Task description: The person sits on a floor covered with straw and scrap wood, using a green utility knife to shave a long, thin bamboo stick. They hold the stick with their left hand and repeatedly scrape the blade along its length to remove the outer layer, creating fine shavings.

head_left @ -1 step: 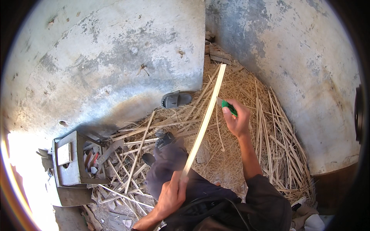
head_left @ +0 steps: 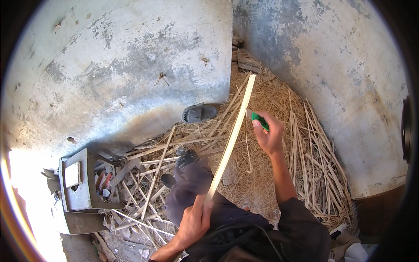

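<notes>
My left hand [head_left: 195, 220] is closed around the lower end of a long, pale strip of split wood or bamboo [head_left: 236, 131], which slants up and away to the right. My right hand [head_left: 271, 134] grips a knife [head_left: 260, 122] by its green handle. Its short blade lies at the strip's right edge, in the upper part. A thin curled shaving [head_left: 248, 150] hangs down beside the strip, below the blade. Under the strip is my bent leg [head_left: 192, 185] in dark trousers.
Shavings [head_left: 270, 94] cover the floor, with several thin sticks [head_left: 314, 161] piled at the right. More sticks lie left, beside a worn box [head_left: 89, 192] holding odds and ends. A grey sandal [head_left: 198, 113] lies against the stained wall [head_left: 144, 56].
The strip's far end has dipped very slightly, and the hanging shaving has shifted a little. Both hands keep their hold.
</notes>
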The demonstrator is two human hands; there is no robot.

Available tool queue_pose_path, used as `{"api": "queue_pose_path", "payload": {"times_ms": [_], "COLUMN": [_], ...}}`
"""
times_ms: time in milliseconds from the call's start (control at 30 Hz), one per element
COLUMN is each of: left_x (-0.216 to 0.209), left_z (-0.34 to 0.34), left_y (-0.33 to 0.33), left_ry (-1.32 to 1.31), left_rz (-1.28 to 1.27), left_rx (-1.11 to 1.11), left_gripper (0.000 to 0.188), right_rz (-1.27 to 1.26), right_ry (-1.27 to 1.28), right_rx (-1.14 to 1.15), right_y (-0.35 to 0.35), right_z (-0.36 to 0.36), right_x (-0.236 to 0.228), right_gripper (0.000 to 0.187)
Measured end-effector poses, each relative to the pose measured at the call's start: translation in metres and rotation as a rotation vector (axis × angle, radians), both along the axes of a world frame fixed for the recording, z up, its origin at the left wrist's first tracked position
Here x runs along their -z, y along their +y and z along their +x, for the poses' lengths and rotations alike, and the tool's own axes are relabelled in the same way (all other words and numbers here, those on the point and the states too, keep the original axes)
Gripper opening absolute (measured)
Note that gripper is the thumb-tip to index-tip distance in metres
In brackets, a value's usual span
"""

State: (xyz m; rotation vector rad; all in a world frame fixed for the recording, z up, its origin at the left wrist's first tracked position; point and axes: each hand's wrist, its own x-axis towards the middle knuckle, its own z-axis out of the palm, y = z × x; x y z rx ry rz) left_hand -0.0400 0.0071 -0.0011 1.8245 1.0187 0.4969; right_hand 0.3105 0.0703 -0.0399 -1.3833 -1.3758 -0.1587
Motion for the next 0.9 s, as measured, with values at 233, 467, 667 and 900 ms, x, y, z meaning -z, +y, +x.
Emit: {"api": "queue_pose_path", "payload": {"times_ms": [233, 467, 667, 900], "left_x": [0.001, 0.006, 0.001, -0.013], "left_z": [-0.008, -0.013, -0.004, 0.018], "left_y": [-0.008, -0.015, 0.003, 0.022], "left_ry": [0.051, 0.038, -0.032, -0.080], "left_rz": [-0.056, -0.044, 0.019, 0.106], "left_rx": [0.008, 0.034, -0.038, -0.047], "left_gripper": [0.015, 0.016, 0.015, 0.017], "right_rz": [-0.029, -0.058, -0.097, -0.023], "right_ry": [0.041, 0.204, 0.192, 0.111], "right_rx": [0.039, 0.226, 0.169, -0.166], "right_y": [0.018, 0.035, 0.012, -0.013], "right_z": [0.029, 0.067, 0.053, -0.020], "right_x": [0.001, -0.006, -0.008, 0.005], "right_gripper": [0.032, 0.042, 0.043, 0.037]}}
